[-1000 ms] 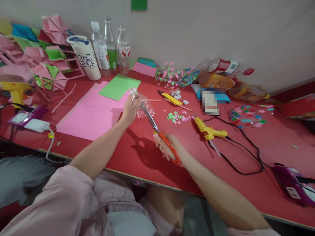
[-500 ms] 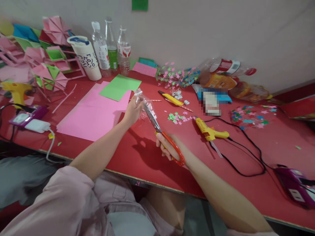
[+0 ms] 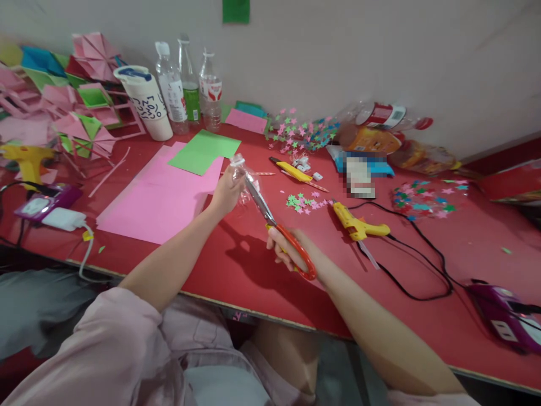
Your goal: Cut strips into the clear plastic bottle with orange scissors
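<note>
My left hand (image 3: 229,189) is closed around a clear plastic bottle piece (image 3: 239,162) with its neck pointing up and away. In my right hand (image 3: 284,248) are red-handled scissors (image 3: 306,265), their metal blades reaching up to the plastic beside my left fingers. How far the blades are apart is hard to tell. Pink sheets (image 3: 139,208) and a green sheet (image 3: 203,151) lie to the left of the plastic. Small green and pink paper stars (image 3: 302,202) are to its right, near a yellow cutter (image 3: 296,172).
Three bottles (image 3: 210,93) and a white cup (image 3: 147,110) stand by the wall. Yellow glue guns (image 3: 359,225) lie at right and left (image 3: 29,160), with cables and purple power strips (image 3: 505,316). Folded paper shapes fill the left back; bottles lie at the right back.
The view has shifted slightly. My hands, the plastic piece and the scissors keep nearly the same positions relative to each other.
</note>
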`<state>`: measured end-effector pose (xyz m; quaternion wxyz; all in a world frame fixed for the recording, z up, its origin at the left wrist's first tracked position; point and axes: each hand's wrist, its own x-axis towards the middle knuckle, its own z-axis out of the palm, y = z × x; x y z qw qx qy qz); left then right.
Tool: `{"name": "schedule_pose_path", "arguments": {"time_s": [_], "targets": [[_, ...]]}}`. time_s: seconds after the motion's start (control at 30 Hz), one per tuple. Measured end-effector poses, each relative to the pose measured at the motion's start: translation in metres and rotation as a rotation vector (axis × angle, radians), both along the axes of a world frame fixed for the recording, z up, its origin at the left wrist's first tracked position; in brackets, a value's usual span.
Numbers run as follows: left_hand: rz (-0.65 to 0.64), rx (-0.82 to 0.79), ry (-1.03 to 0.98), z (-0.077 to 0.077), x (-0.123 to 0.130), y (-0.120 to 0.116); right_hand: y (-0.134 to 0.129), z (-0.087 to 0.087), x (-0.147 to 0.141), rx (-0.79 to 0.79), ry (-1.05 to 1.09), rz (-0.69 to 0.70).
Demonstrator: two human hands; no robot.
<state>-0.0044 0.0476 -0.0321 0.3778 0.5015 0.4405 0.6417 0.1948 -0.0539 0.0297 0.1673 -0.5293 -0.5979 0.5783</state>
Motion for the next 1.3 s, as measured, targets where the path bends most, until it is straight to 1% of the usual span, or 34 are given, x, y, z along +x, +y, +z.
{"name": "schedule_pose_path", "arguments": {"time_s": [0.07, 0.13, 0.23, 0.3, 0.4, 0.57, 0.67, 0.73, 0.83, 0.97, 1.07, 1.17, 1.3], "targets": [[0.001, 0.027, 0.037, 0.001, 0.002, -0.002, 0.002, -0.001, 0.002, -0.004, 0.022, 0.011], [0.009, 0.036, 0.058, 0.002, 0.004, -0.004, 0.003, -0.002, 0.003, 0.024, 0.031, 0.012], [0.020, 0.029, 0.071, 0.001, 0.005, -0.005, 0.002, -0.003, 0.003, 0.023, -0.002, -0.002], [0.018, 0.029, 0.082, 0.000, 0.004, -0.004, 0.001, -0.002, 0.002, 0.004, -0.024, -0.016], [0.020, 0.017, 0.102, 0.000, 0.003, -0.004, -0.003, 0.001, 0.000, 0.021, -0.028, -0.034], [0.000, -0.011, 0.114, 0.006, 0.004, -0.006, -0.004, 0.002, -0.002, 0.036, -0.055, -0.037], [-0.013, -0.036, 0.096, 0.010, 0.005, -0.008, -0.004, 0.000, -0.003, 0.048, -0.028, -0.042], [0.001, -0.050, 0.107, 0.012, 0.005, -0.010, -0.002, -0.001, -0.003, 0.050, 0.002, -0.042], [0.028, -0.059, 0.184, 0.013, 0.005, -0.012, 0.002, -0.005, -0.001, 0.034, 0.032, -0.033], [0.020, -0.042, 0.288, 0.012, 0.005, -0.015, 0.010, -0.016, 0.003, 0.013, 0.044, 0.004], [0.021, -0.046, 0.307, 0.012, 0.006, -0.016, 0.012, -0.022, 0.004, 0.007, 0.023, -0.018], [0.024, -0.061, 0.317, 0.014, 0.006, -0.018, 0.009, -0.019, 0.003, -0.004, -0.017, -0.049], [0.021, -0.070, 0.299, 0.016, 0.006, -0.020, 0.002, -0.007, 0.002, 0.018, -0.014, -0.043]]}}
